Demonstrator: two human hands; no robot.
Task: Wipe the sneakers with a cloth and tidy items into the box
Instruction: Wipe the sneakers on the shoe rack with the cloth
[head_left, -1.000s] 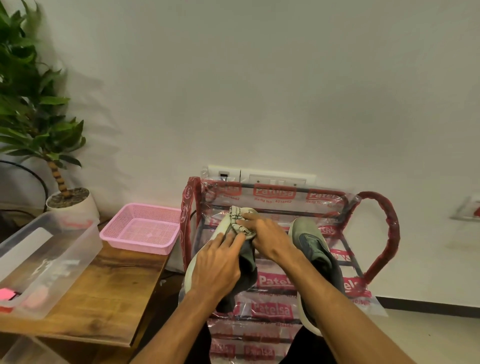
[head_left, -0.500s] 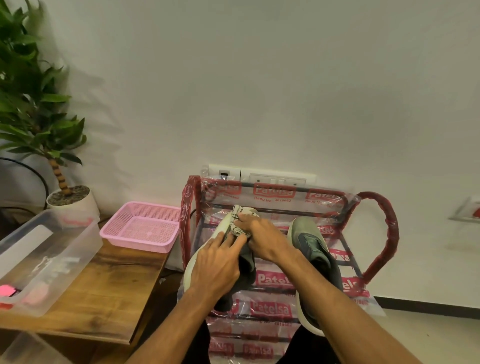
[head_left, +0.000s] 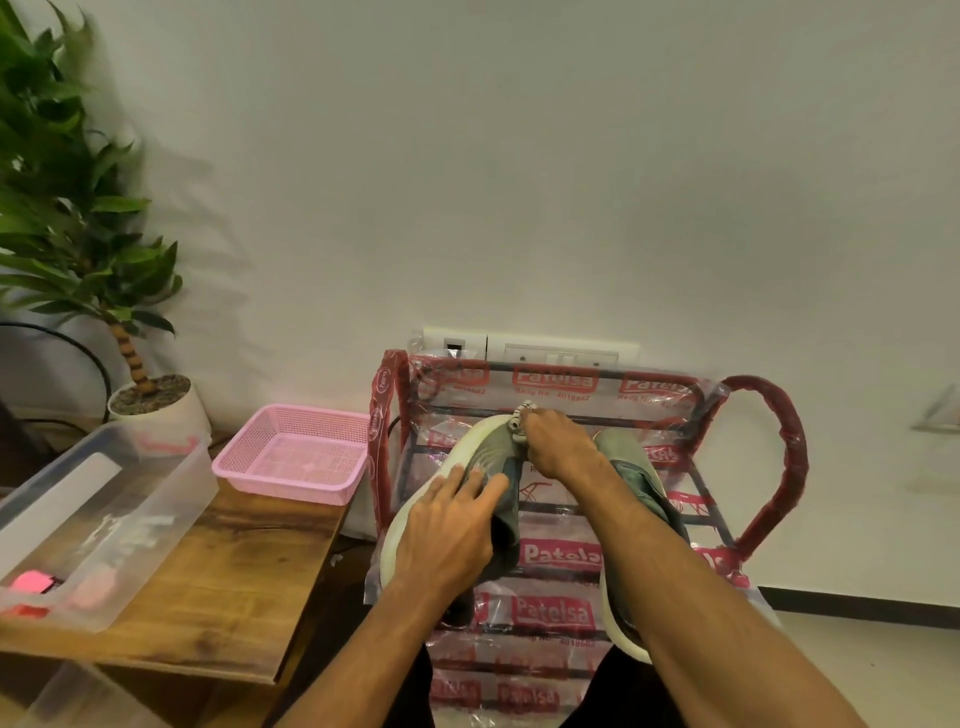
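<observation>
A plain pale wall (head_left: 519, 156) is filling most of the view, taking soft, even light, with a faint shadow of leaves lying on it at the left. A leafy plant (head_left: 72, 218) is standing at the far left in a white pot (head_left: 166, 410), and a black cable (head_left: 57, 332) is curving behind it. A wooden desk (head_left: 234, 566) with dark grain is sitting at the near left. A white switch panel (head_left: 561, 352) is sitting low on the wall, just behind a metal rack (head_left: 792, 467) that is wearing clear plastic printed with red lettering, its red-wrapped side loop curving at the right. A dark skirting board (head_left: 857, 605) is running along the wall's foot above a pale floor (head_left: 872, 670).
</observation>
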